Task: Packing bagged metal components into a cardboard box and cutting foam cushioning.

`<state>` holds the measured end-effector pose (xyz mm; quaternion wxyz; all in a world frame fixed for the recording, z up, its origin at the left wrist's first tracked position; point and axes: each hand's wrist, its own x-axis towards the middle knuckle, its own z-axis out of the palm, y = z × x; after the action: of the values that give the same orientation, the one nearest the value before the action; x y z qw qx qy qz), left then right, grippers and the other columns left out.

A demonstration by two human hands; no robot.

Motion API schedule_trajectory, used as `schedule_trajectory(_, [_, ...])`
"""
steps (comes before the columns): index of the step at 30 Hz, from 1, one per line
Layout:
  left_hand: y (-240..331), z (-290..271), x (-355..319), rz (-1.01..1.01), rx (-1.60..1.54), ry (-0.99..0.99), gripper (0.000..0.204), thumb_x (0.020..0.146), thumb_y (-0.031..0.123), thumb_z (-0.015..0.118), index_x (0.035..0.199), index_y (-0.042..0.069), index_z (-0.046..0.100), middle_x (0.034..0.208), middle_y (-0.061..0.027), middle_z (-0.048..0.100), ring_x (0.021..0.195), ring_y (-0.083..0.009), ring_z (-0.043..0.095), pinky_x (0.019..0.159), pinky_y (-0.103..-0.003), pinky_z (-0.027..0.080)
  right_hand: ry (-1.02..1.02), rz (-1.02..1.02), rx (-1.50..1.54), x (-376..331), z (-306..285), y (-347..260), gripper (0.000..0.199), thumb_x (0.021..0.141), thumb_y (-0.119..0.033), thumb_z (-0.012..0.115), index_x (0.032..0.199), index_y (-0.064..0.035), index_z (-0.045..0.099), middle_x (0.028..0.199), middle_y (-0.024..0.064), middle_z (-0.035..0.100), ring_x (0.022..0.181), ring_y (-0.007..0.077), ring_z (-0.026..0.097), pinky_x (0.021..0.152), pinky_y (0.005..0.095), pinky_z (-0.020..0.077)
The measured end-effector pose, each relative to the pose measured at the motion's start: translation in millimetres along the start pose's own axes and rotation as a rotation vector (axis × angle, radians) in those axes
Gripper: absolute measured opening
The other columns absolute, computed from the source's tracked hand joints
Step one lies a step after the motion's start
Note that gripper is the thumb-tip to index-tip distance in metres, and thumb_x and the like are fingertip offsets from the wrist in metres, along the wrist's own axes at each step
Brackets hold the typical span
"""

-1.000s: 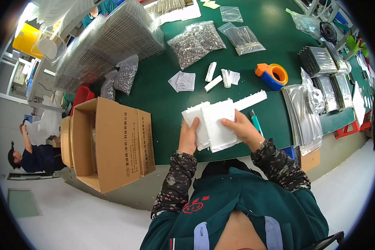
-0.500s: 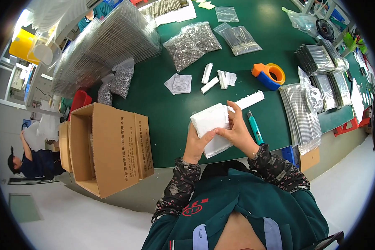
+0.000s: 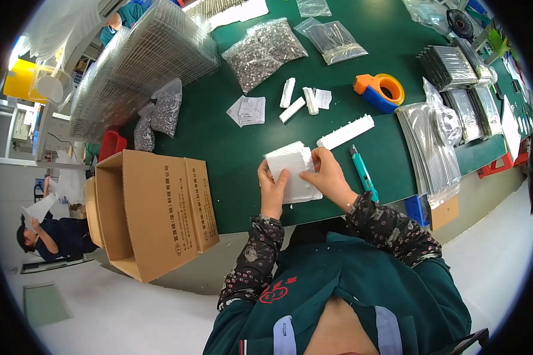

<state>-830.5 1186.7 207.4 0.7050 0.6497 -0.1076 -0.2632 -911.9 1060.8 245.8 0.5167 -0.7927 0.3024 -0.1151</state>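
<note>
White foam blocks (image 3: 290, 163) overlap one another in front of me, just above the table's near edge. My left hand (image 3: 271, 188) is closed around their left side, with its thumb over the face. At the right side my right hand (image 3: 330, 176) pinches the edge between thumb and fingers. Beyond that hand lies a long white foam strip (image 3: 347, 132) with ragged edges. A teal utility knife (image 3: 363, 171) rests on the table to its right. Farther off are small foam pieces (image 3: 292, 110) and printed paper slips (image 3: 252, 110).
An open cardboard box (image 3: 169, 207) stands at the left, near stacked clear trays (image 3: 148, 53). Bags of small metal parts (image 3: 265, 53) lie at the back of the green table (image 3: 231, 195). A tape dispenser (image 3: 380, 93) and bagged rods (image 3: 429, 151) are on the right.
Both hands and the foam blocks have shifted slightly left. The upper block now lies flatter over the lower one, and my right fingers have come down along its edge.
</note>
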Motion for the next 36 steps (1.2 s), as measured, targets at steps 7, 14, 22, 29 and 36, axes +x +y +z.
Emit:
schedule_trajectory(7, [-11,-27,9,-0.245,-0.085,0.091,0.056,0.087,0.019,0.052,0.129,0.003,0.02,0.111,-0.0119,0.048,0.099,-0.0169,0.05,0.08,-0.032,0.044,-0.116,0.269,0.678,14,-9,24,0.046,0.071,-0.003,0.062,0.108,0.0081,0.038,0.091,0.0154,0.055,0.079,0.0183,0.057,0.069,0.0274,0.0472])
schedule_trajectory(14, [-9,-27,14,-0.28,0.071,0.16,0.059,0.08,0.002,0.053,0.129,0.001,0.021,0.111,-0.0113,0.049,0.096,-0.0162,0.052,0.083,-0.032,0.043,-0.022,0.283,0.751,15,-46,35,0.041,0.075,-0.001,0.057,0.112,0.0084,0.04,0.098,0.0138,0.056,0.083,0.0171,0.057,0.075,0.0266,0.0462])
schedule_trajectory(22, [-3,-31,14,-0.127,0.38,0.112,0.046,0.073,0.0,0.053,0.118,-0.002,0.041,0.107,-0.0121,0.052,0.094,-0.0188,0.052,0.084,-0.03,0.041,-0.301,0.226,0.619,9,-48,14,0.037,0.078,-0.007,0.059,0.111,0.0032,0.047,0.094,0.0072,0.056,0.085,0.0124,0.054,0.077,0.0236,0.0428])
schedule_trajectory(29, [14,-20,5,0.226,0.648,0.103,0.056,0.081,0.02,0.06,0.125,-0.002,0.033,0.109,-0.0111,0.051,0.098,-0.019,0.05,0.082,-0.031,0.042,-0.365,0.171,0.544,7,-41,17,0.04,0.077,-0.006,0.062,0.112,0.0043,0.046,0.095,0.0072,0.056,0.084,0.0114,0.053,0.075,0.0241,0.0437])
schedule_trajectory(36, [35,6,0,-0.255,-0.312,-0.294,0.041,0.086,0.024,0.056,0.118,0.002,0.043,0.106,-0.0051,0.053,0.094,-0.0124,0.052,0.081,-0.026,0.043,-0.335,0.094,0.471,3,-44,24,0.042,0.076,-0.01,0.063,0.112,0.0043,0.047,0.094,0.0085,0.057,0.083,0.0133,0.053,0.075,0.0255,0.0438])
